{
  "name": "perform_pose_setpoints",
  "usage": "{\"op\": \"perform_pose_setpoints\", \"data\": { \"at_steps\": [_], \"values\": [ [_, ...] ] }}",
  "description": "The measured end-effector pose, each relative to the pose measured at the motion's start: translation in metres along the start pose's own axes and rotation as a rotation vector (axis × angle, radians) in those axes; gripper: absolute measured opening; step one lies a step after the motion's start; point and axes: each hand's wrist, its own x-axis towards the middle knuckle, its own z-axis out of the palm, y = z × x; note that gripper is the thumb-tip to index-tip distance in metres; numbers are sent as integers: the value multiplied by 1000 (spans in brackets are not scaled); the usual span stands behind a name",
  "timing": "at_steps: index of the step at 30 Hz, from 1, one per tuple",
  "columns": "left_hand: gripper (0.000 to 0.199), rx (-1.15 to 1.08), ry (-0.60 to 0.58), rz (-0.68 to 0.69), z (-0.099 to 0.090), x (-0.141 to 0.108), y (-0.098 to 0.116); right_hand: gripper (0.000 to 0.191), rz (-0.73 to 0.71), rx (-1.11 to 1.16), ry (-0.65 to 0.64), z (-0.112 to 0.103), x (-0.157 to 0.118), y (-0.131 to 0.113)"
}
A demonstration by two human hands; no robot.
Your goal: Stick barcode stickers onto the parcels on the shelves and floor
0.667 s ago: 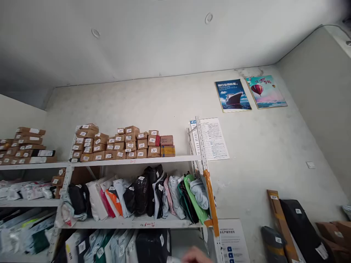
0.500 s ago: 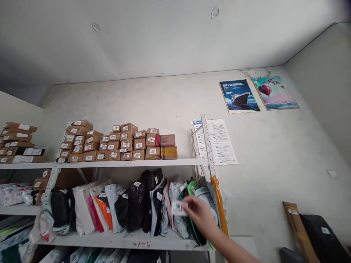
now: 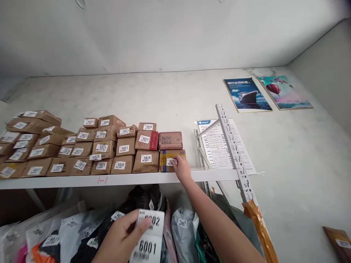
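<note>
My left hand (image 3: 120,237), low in the view, pinches a strip of white number labels (image 3: 148,246). The lower label reads 6001, and my thumb partly covers the upper number, which ends in 02. My right hand (image 3: 182,169) reaches up to the top shelf. Its fingers are closed at the right edge of a white label (image 3: 170,162), which lies against the front of a yellow and blue carton (image 3: 163,166). The fingers hide the end of that label's number. On top of this carton rests a brown carton with a patterned edge (image 3: 170,140).
Stacked brown cartons (image 3: 122,164) with number labels fill the top shelf (image 3: 161,178) to the left. Below stand bagged parcels (image 3: 183,223). A perforated shelf post (image 3: 233,142) with orange tape rises on the right. Posters (image 3: 248,95) hang on the wall.
The view has moved closer to the top shelf. My right hand has carried the white label up to the yellow and blue carton. My left hand has come into view with the label strip.
</note>
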Motion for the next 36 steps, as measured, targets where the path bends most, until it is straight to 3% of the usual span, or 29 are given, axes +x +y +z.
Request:
{"op": "perform_pose_setpoints", "data": {
  "at_steps": [4,8,10,12,14,16,22,26,28,31,33,36],
  "values": [
    [45,-3,-29,206,0,72,13,37,-32,-208,111,-4,-1,6],
    [39,-99,-52,347,7,137,8,7,-257,-393,25,-14,2,5],
    [38,-150,-65,380,11,161,0,10,-234,-315,42,-22,-1,-2],
    [40,-183,-81,409,15,177,-9,24,-136,-75,-13,-29,-9,-14],
    [42,-216,-101,437,19,185,-17,34,-63,142,-185,-36,-20,-28],
    [44,-260,-105,448,23,189,-21,32,-42,169,-299,-39,-29,-38],
    [45,-613,-167,354,35,191,-20,24,130,271,-138,-31,-35,-42],
    [49,-590,-45,327,35,198,-15,28,195,375,12,-20,-35,-47],
    [50,-602,-36,338,33,201,-11,26,171,340,100,-15,-33,-51],
    [54,-703,-177,320,27,203,-3,20,120,247,185,-10,-25,-56],
    [59,-699,-232,279,22,204,0,18,77,212,179,-7,-17,-59],
    [55,-621,-225,256,14,205,-4,16,-23,178,171,-2,3,-59]
  ]
}}
